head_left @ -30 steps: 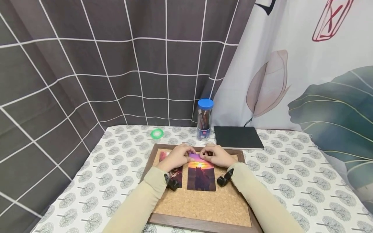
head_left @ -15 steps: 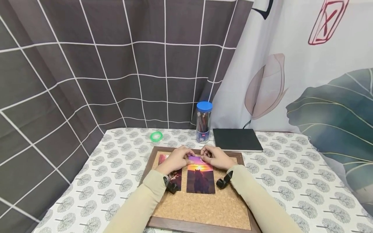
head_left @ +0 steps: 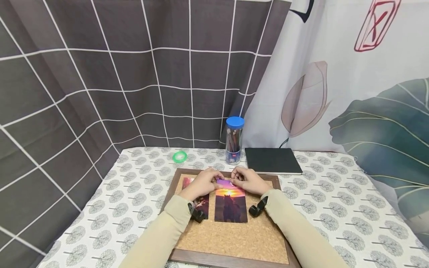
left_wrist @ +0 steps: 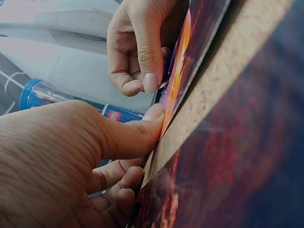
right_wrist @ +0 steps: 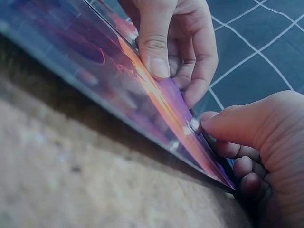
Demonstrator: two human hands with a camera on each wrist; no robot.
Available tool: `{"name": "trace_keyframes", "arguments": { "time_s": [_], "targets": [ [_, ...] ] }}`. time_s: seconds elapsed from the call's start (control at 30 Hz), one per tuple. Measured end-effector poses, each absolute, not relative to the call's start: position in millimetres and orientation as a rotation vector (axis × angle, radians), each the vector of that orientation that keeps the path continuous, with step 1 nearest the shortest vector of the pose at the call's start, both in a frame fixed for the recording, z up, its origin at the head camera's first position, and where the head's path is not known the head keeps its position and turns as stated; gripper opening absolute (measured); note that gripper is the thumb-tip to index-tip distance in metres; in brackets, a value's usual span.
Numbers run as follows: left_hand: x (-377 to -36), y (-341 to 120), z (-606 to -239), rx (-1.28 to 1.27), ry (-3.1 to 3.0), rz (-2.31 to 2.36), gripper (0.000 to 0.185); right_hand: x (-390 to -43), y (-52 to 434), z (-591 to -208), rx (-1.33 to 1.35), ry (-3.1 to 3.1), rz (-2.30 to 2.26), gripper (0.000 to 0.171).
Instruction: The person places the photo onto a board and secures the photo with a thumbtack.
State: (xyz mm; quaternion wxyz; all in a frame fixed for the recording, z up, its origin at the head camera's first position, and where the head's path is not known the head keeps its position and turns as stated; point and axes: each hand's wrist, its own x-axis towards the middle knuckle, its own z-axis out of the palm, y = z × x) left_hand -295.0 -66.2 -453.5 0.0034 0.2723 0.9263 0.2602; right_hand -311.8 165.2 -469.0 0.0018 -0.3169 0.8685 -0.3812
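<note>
A sunset photo with a dark horse silhouette [head_left: 231,208] lies on a wood-framed cork board [head_left: 234,238]. My left hand [head_left: 206,182] pinches its top edge toward the left corner, thumb on the printed face and the other fingers curled beyond the edge. At the top edge further right, my right hand [head_left: 249,181] has its thumb against a small clear, shiny pushpin [right_wrist: 194,125], with its fingers curled below. The pin's point is hidden. To the left, a second photo in dark red and pink [head_left: 202,204] lies on the board, partly covered by my left hand and wrist.
Behind the board stands a clear jar with a blue lid [head_left: 234,141], holding thin sticks. A black notebook [head_left: 273,160] lies to its right, and a green tape roll [head_left: 180,156] to its left. A tree-print cloth [head_left: 335,208] covers the table; curtains hang behind.
The head view has tilted slightly upward since one second ago. My right fingers have shifted a little at the photo's top edge, baring a small shiny spot; the photo keeps its place on the board.
</note>
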Motion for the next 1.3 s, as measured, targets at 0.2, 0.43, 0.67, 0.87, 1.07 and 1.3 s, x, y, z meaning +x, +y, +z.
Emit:
{"name": "trace_keyframes", "arguments": {
  "time_s": [0.2, 0.43, 0.67, 0.87, 1.07, 1.3],
  "targets": [
    [-294.8, -66.3, -454.1, 0.849, 2.9, 0.811, 0.025, -313.1, 165.5, -471.5, -1.009, 2.726, -1.203, 0.006],
    [-293.8, -65.8, -452.6, 0.845, 2.894, 0.814, 0.026, -313.8, 165.2, -471.9, -0.983, 2.742, -1.187, 0.007],
    [-294.5, -65.2, -451.3, 0.851, 2.912, 0.792, 0.026, -312.0, 163.5, -468.4, -0.996, 2.774, -1.142, 0.006],
    [-294.1, -65.7, -450.6, 0.848, 2.902, 0.803, 0.027, -311.3, 159.5, -467.7, -1.04, 2.816, -1.047, 0.008],
    [-294.3, -66.5, -451.6, 0.858, 2.905, 0.81, 0.026, -310.6, 156.8, -467.8, -1.133, 2.868, -0.996, 0.008],
    [-294.3, -66.4, -451.7, 0.846, 2.888, 0.833, 0.025, -310.8, 156.7, -468.7, -1.108, 2.87, -1.0, 0.007]
  ]
}}
